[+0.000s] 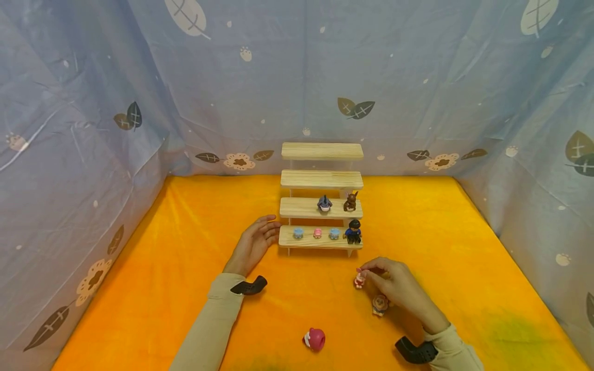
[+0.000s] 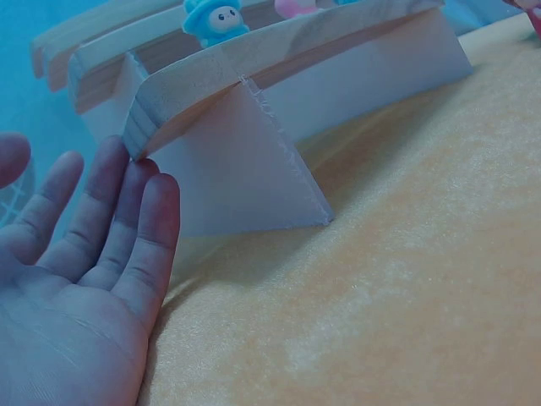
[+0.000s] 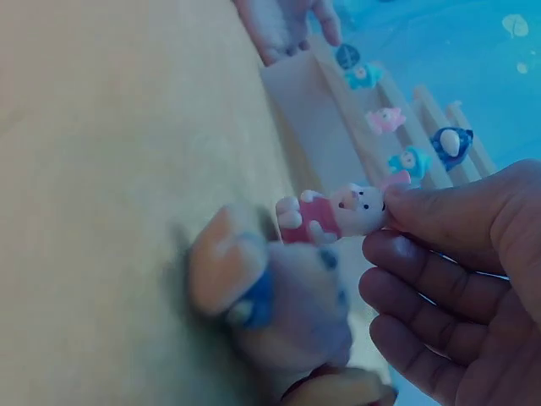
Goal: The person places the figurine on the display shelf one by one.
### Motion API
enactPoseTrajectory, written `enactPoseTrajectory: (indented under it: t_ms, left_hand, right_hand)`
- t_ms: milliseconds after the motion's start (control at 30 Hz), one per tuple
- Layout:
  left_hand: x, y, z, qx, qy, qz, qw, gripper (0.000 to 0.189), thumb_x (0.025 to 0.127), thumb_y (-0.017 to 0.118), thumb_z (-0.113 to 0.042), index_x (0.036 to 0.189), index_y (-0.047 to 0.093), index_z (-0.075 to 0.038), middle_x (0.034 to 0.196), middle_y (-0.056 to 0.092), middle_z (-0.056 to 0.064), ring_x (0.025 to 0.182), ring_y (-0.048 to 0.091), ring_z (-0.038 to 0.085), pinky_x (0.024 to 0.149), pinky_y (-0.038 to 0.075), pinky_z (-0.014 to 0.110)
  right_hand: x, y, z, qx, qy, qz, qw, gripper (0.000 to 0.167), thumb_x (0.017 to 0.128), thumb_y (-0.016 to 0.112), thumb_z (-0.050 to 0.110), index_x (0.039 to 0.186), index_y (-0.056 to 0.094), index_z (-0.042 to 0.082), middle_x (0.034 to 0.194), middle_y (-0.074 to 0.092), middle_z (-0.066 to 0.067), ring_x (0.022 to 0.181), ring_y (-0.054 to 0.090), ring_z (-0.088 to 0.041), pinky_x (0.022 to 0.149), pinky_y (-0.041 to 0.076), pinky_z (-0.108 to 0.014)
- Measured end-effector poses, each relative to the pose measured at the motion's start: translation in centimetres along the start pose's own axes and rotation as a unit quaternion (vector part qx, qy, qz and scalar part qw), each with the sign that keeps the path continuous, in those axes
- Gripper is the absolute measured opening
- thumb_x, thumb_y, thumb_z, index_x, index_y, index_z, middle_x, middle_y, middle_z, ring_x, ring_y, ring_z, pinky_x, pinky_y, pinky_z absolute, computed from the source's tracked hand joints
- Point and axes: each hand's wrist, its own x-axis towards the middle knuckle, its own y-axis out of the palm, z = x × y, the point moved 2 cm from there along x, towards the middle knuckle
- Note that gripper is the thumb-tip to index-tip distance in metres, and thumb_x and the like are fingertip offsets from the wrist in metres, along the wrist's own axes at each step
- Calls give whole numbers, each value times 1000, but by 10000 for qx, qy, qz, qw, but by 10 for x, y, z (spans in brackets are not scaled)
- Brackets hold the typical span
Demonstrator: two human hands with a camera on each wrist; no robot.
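Note:
My right hand (image 1: 396, 286) pinches a small pink-and-red piglet figurine (image 3: 325, 211) by its ear, between thumb and index finger. Below that hand is a tan figurine with blue on it (image 1: 379, 305), blurred in the right wrist view. My left hand (image 1: 257, 242) has its fingers extended, and the fingertips touch the left end of the lowest step of a wooden tiered stand (image 2: 190, 89). Along that step are a light blue figurine (image 2: 215, 24), a pink one (image 1: 317, 233), another light blue one (image 1: 334, 234) and a black-haired doll (image 1: 353, 232).
On the second step stand a grey-blue donkey figurine (image 1: 324, 203) and a brown long-eared figurine (image 1: 350, 201). A magenta figurine (image 1: 316, 339) lies on the orange cloth (image 1: 278, 319) near the front. Patterned blue curtains (image 1: 260, 77) enclose the back and sides.

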Motion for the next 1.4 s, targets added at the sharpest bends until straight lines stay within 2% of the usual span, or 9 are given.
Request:
enactPoseTrajectory:
  t_ms: [200, 433, 633, 900, 1167, 1400]
  left_hand:
    - [0, 0, 0, 17, 19, -36, 10000, 39, 112, 37, -27, 142, 42, -2, 119, 62, 4, 107, 59, 16, 91, 50, 28]
    - [0, 0, 0, -3, -1, -50, 10000, 37, 112, 37, -27, 139, 43, -4, 120, 62, 4, 108, 59, 16, 91, 50, 28]
    - [-1, -1, 2, -63, 45, -9, 10000, 40, 111, 38, -27, 142, 41, -1, 123, 60, 7, 109, 60, 17, 92, 52, 28]
    - [-1, -1, 1, -67, 71, 61, 9999, 32, 111, 38, -26, 135, 47, -7, 124, 60, 8, 111, 59, 17, 93, 52, 28]
    - [0, -1, 1, -53, 61, 33, 10000, 47, 111, 38, -27, 148, 34, 3, 124, 60, 8, 109, 60, 18, 92, 52, 28]
    - [0, -1, 1, 53, 57, 12, 10000, 54, 111, 38, -28, 152, 27, 6, 124, 60, 7, 109, 59, 17, 93, 51, 28]
  right_hand:
    - [4, -4, 11, 99, 168, -4, 9998, 10, 92, 74, 13, 97, 77, 21, 91, 75, 10, 83, 64, -2, 72, 55, -27]
    - [13, -8, 26, 128, -441, -92, 9989, 10, 93, 73, 14, 98, 75, 23, 92, 75, 8, 84, 62, 0, 74, 55, -30]
    - [21, -10, 33, 198, -253, 111, 9994, 9, 95, 71, 19, 99, 74, 27, 95, 74, 14, 85, 62, 0, 77, 56, -31]
    - [28, -15, 42, 364, -358, 68, 9987, 10, 95, 72, 17, 101, 74, 24, 96, 75, 14, 86, 63, -1, 77, 56, -30]
    - [38, -19, 51, 517, -496, 16, 9974, 6, 97, 70, 20, 99, 73, 24, 91, 72, 16, 83, 60, -3, 78, 53, -29]
    - [45, -24, 57, 367, -626, -146, 9973, 9, 97, 70, 16, 99, 73, 23, 92, 73, 13, 82, 61, -2, 76, 54, -27]
